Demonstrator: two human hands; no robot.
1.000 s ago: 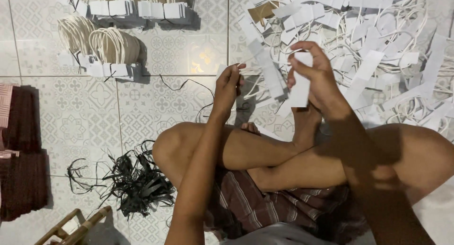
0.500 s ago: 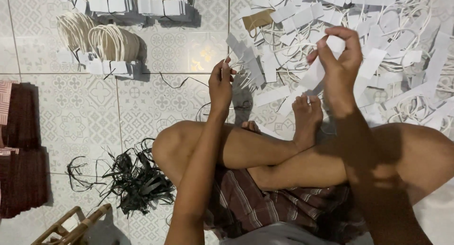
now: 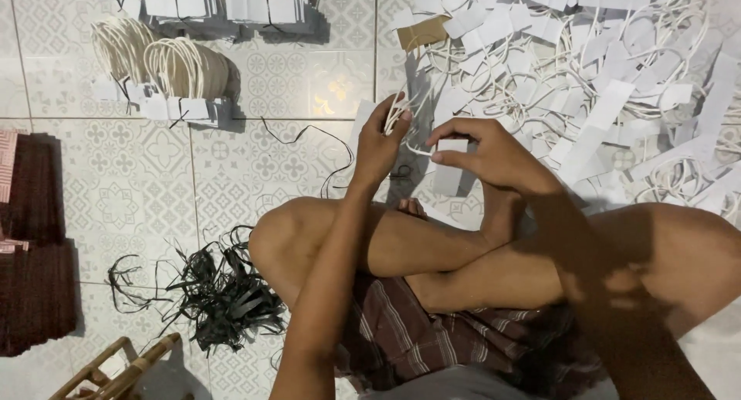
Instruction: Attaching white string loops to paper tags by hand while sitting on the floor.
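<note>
Head camera is looking down on a person sitting cross-legged on a pale patterned tiled floor (image 3: 255, 168). Both hands are meeting just beyond the crossed shins. The left hand (image 3: 382, 145) is closing its fingers around a loop of cream cord (image 3: 401, 110), pinching it upright. The right hand (image 3: 486, 153) is curling its fingers around a white paper tag (image 3: 449, 172), holding the strip hanging down just beside the cord, so the two pieces are nearly touching between the hands.

Beyond the right hand, a big loose heap of white tags and cream cords (image 3: 602, 83) is lying tangled, with a brown card scrap at its near-left edge. This heap is looking large, so most of the work is judged to be left to do.

Beyond the left hand, well apart from the heap, neat bundles of corded tags (image 3: 177, 76) are standing in rows, cords gathered above white strips; these appear finished, and they are far fewer than the loose pieces.

Beside the left knee, a clump of black strips (image 3: 220, 288) is lying on the floor. Farther left, dark brown stacks (image 3: 31, 238) are sitting at the frame edge, and a wooden frame (image 3: 116, 369) is showing at the bottom.
</note>
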